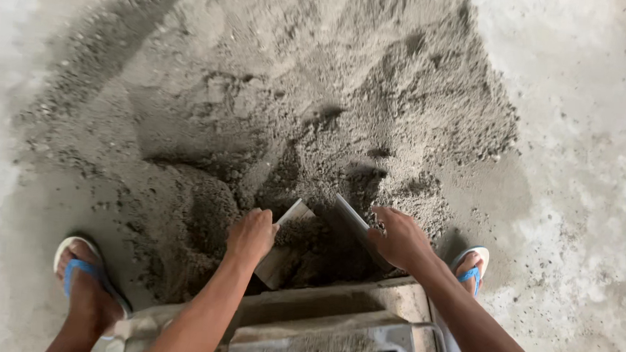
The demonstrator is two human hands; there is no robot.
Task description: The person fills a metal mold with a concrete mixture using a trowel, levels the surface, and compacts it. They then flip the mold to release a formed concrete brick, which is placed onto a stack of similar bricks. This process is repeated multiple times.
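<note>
Nearest to me, a grey metal mould box (319, 333) is sitting at the person's feet, its dusty rim showing and its inside looking dark and mostly hollow, as far as I can tell. Both hands are reaching over its far edge into the near side of a big pile of damp grey sand mix (309, 104) spread across the concrete floor (586, 140). The left hand (250, 235) is clenching round the top of a flat wooden board (286, 242), which is standing tilted in the sand just beyond the box. The right hand (397, 237) is resting on the edge of a dark flat plate (353, 224) set upright to the right of the board, fingers laid along it rather than wrapped, so how firm that hold is I cannot tell. Between board and plate a scoop of sand is being gathered, still on the floor. Judging by this, the pulling-in is under way and the box is largely unfilled. Blue sandals (79, 271) are planted on either side.
</note>
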